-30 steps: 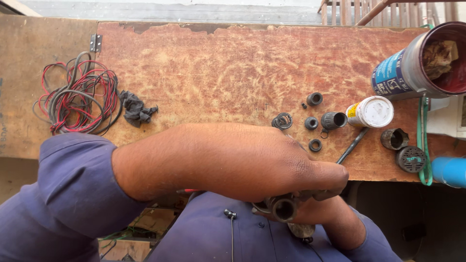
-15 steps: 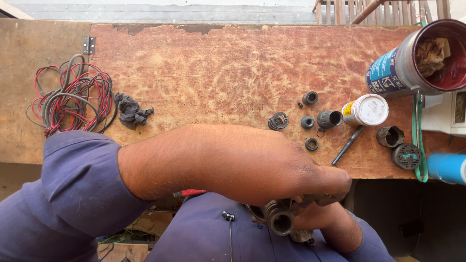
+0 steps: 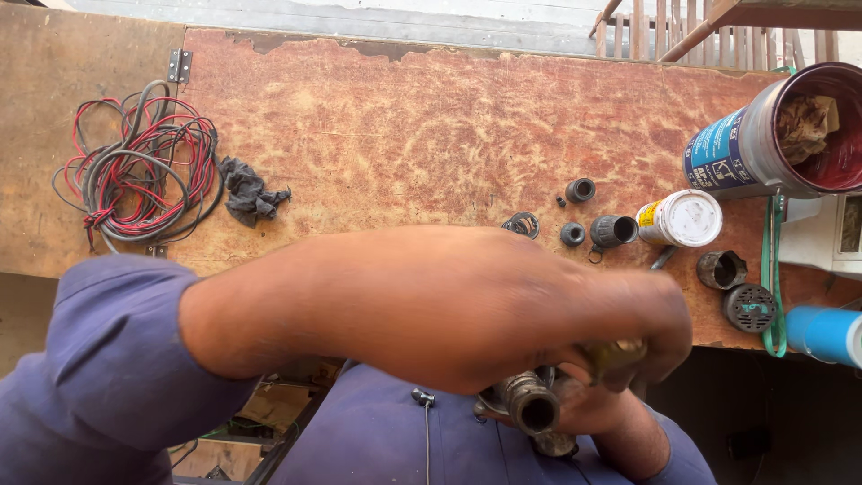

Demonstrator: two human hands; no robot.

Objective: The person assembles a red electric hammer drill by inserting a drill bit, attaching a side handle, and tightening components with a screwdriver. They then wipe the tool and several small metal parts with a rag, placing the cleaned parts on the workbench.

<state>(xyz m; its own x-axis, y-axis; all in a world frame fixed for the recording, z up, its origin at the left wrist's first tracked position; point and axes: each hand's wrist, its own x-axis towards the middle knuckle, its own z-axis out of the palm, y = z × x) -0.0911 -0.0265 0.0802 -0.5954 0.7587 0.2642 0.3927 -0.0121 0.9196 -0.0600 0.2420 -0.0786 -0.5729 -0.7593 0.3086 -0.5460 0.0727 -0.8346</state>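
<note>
You are clenching your left hand [image 3: 628, 323] over the top of a metal pipe fitting [image 3: 530, 409] at six o'clock, in your lap below the counter [image 3: 377, 144]. Your right hand [image 3: 620, 431] is gripping it from beneath. The work is looking midway: black rings and sleeves [image 3: 593, 229] are lying loose at two o'clock, beside a white-capped tube [image 3: 682, 218] and a paint can [image 3: 781, 130].

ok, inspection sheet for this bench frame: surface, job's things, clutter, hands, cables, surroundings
Surface: worn reddish wooden bench, hinge at left.
Job's things: metal pipe fitting held low, off the bench.
Clutter: small black rings and caps, white-lidded bottle, open can, dark rag.
Hands: left hand over the fitting; right hand beneath it, mostly hidden.
Cables: red and black wire coil.
Surroundings: blue pipe at right.
</note>
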